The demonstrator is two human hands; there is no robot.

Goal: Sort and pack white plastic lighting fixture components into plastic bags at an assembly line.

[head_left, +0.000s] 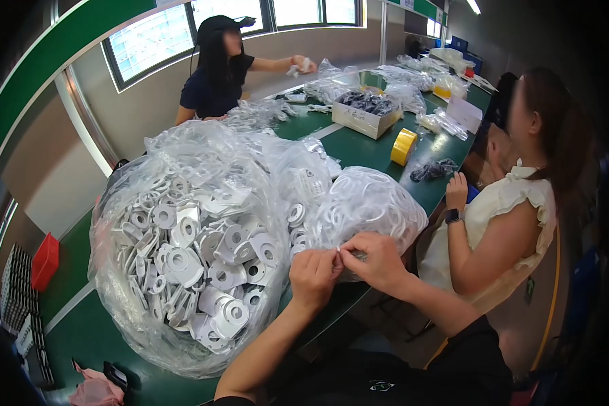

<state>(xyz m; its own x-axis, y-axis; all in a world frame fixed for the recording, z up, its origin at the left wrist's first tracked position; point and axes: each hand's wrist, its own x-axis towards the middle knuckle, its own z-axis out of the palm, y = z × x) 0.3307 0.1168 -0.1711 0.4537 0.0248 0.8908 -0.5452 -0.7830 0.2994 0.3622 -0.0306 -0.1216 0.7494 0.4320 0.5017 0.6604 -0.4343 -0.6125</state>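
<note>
Left hand (314,274) and right hand (375,260) meet fingertip to fingertip, pinching a small white piece (338,251) between them; too small to tell its shape. They work at the near edge of the green table top (358,149), just in front of a smaller clear plastic bag of white rings (369,203).

Risk, as a judgement: the piece is tiny and held over the table edge, so a slack pinch could drop it to the floor. The large clear plastic bag heaped with white flat ring-shaped parts (189,250) bulges close to the left forearm; a nudge might spill it.

Table crowded: yellow tape roll (404,146), open cardboard box of dark parts (365,111). Two other people sit alongside. Windows behind, bright daylight.
</note>
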